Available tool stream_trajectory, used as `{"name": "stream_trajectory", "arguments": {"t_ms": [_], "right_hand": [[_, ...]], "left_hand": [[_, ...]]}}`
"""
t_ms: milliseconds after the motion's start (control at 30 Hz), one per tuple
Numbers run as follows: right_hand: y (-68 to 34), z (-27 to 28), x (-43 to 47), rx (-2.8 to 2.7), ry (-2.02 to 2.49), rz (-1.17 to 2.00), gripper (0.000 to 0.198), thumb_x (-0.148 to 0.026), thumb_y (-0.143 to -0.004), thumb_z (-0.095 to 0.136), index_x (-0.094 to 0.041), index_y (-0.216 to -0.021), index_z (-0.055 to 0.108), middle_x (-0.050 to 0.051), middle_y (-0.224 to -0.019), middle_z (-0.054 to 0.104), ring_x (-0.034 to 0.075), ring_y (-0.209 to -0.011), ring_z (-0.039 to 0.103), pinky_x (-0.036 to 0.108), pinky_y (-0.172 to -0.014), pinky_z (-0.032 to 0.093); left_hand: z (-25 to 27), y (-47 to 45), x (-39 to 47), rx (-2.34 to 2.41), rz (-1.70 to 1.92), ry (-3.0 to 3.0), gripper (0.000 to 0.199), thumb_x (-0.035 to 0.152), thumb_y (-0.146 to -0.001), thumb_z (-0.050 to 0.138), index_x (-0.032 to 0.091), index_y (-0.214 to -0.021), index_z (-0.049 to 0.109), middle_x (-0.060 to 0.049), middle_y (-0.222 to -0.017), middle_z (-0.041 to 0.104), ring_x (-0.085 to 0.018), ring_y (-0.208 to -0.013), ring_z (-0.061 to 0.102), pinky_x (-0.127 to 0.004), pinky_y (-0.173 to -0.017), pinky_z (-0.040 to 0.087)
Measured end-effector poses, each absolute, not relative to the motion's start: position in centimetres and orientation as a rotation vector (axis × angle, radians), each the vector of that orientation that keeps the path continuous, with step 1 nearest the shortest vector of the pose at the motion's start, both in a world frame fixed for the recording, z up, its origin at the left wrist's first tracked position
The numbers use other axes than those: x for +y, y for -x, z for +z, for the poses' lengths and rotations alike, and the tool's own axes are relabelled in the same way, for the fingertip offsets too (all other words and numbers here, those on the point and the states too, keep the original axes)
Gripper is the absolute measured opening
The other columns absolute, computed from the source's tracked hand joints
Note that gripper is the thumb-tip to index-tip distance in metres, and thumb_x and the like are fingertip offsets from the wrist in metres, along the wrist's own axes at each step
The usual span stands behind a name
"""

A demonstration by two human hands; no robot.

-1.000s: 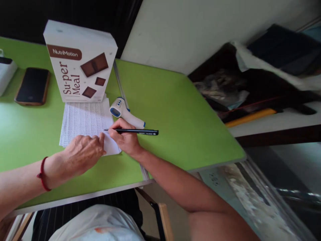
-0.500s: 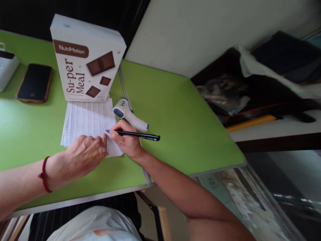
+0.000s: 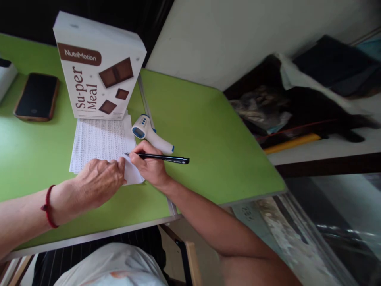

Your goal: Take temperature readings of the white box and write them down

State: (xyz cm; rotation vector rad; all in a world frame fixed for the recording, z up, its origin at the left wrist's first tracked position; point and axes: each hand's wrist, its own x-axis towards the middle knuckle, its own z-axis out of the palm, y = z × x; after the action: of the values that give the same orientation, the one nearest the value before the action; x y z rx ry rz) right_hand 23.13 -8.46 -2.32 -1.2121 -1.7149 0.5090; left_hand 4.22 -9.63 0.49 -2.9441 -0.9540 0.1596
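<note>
My right hand (image 3: 151, 165) grips a black pen (image 3: 166, 158) between thumb and fingers. The pen's tip points left and meets the paper at the edge of the written area. Beneath both hands lies a small stack of white paper (image 3: 99, 139), covered in rows of tiny handwritten marks, with its lower right part blank. My left hand (image 3: 99, 182), a red cord bracelet on its wrist, presses the paper down with bent fingers held together; its fingertips are partly hidden. Just beyond my right hand rests a white and blue infrared thermometer (image 3: 153, 135).
A white box (image 3: 86, 79) printed with chocolate pieces stands upright at the paper's far edge. To its left are a phone (image 3: 37, 97) and a white device (image 3: 6, 77), cut off by the frame. The green table (image 3: 208, 139) has a seam; a cluttered shelf (image 3: 297, 153) is at right.
The whole view has shifted slightly, moving things a little left and up. Both hands keep nearly the same places on the paper, and the pen stays in my right hand.
</note>
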Motion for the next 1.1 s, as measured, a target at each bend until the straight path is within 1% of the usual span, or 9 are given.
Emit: {"name": "stream_trajectory", "arguments": {"t_ms": [167, 267, 433, 500, 600, 800, 967, 1100], "right_hand": [[-23.1, -2.3, -8.4, -1.728, 1.199, 0.547, 0.019, -0.024, -0.084, 0.056, -0.023, -0.067, 0.048, -0.005, -0.058, 0.054, 0.011, -0.054, 0.048, 0.025, -0.053, 0.042], [-23.1, -2.3, -8.4, -1.733, 1.175, 0.551, 0.019, -0.024, -0.084, 0.056, -0.023, -0.067, 0.048, -0.005, -0.058, 0.053, 0.01, -0.053, 0.047, 0.025, -0.053, 0.041], [-23.1, -2.2, -8.4, -1.709, 1.211, 0.567, 0.018, -0.024, -0.083, 0.055, -0.023, -0.067, 0.047, -0.005, -0.06, 0.054, 0.011, -0.055, 0.048, 0.025, -0.054, 0.043], [-23.1, -2.2, -8.4, -1.7, 1.218, 0.568, 0.018, -0.024, -0.083, 0.055, -0.023, -0.067, 0.047, -0.005, -0.06, 0.054, 0.011, -0.055, 0.048, 0.025, -0.055, 0.043], [-23.1, -2.3, -8.4, -1.701, 1.204, 0.57, 0.018, -0.024, -0.083, 0.055, -0.023, -0.067, 0.046, -0.006, -0.059, 0.053, 0.011, -0.054, 0.047, 0.025, -0.054, 0.042], [-23.2, -2.3, -8.4, -1.667, 1.213, 0.572, 0.018, -0.024, -0.083, 0.055, -0.023, -0.068, 0.047, -0.005, -0.06, 0.053, 0.011, -0.055, 0.048, 0.025, -0.054, 0.043], [-23.2, -2.2, -8.4, -1.702, 1.222, 0.559, 0.018, -0.024, -0.083, 0.055, -0.023, -0.067, 0.046, -0.005, -0.059, 0.053, 0.011, -0.055, 0.048, 0.025, -0.054, 0.043], [-23.2, -2.1, -8.4, -1.713, 1.22, 0.552, 0.019, -0.024, -0.083, 0.054, -0.023, -0.066, 0.045, -0.005, -0.059, 0.053, 0.011, -0.055, 0.047, 0.025, -0.054, 0.043]], "left_hand": [[1.2, -4.6, -9.6, -0.953, 0.185, 2.947, 0.046, 0.016, -0.097, 0.05, -0.001, -0.139, 0.045, -0.013, -0.083, 0.07, -0.024, -0.069, 0.069, -0.032, -0.052, 0.042], [1.2, -4.7, -9.6, -0.991, 0.2, 2.948, 0.044, 0.015, -0.096, 0.051, 0.0, -0.137, 0.047, -0.011, -0.08, 0.069, -0.023, -0.067, 0.069, -0.032, -0.049, 0.04], [0.2, -4.2, -9.2, -1.003, 0.104, 2.955, 0.047, 0.026, -0.097, 0.054, 0.005, -0.138, 0.046, -0.01, -0.081, 0.069, -0.025, -0.071, 0.07, -0.032, -0.053, 0.041], [0.1, -4.2, -9.2, -1.019, 0.117, 2.967, 0.046, 0.031, -0.099, 0.05, 0.006, -0.138, 0.046, -0.01, -0.08, 0.069, -0.025, -0.071, 0.07, -0.033, -0.053, 0.04], [0.7, -4.5, -9.3, -1.061, 0.134, 2.95, 0.047, 0.036, -0.102, 0.044, 0.005, -0.137, 0.047, -0.01, -0.079, 0.07, -0.025, -0.068, 0.07, -0.033, -0.05, 0.038], [1.4, -4.8, -9.4, -1.087, 0.217, 2.945, 0.044, 0.036, -0.103, 0.043, 0.006, -0.134, 0.049, -0.011, -0.082, 0.071, -0.026, -0.068, 0.07, -0.033, -0.05, 0.036], [1.0, -4.6, -9.5, -1.076, 0.149, 2.934, 0.049, 0.039, -0.103, 0.042, 0.006, -0.139, 0.045, -0.011, -0.082, 0.071, -0.025, -0.07, 0.07, -0.033, -0.051, 0.037], [1.2, -4.7, -9.5, -1.099, 0.164, 2.937, 0.048, 0.037, -0.102, 0.043, 0.006, -0.138, 0.047, -0.012, -0.083, 0.072, -0.026, -0.068, 0.07, -0.033, -0.05, 0.038]]}}
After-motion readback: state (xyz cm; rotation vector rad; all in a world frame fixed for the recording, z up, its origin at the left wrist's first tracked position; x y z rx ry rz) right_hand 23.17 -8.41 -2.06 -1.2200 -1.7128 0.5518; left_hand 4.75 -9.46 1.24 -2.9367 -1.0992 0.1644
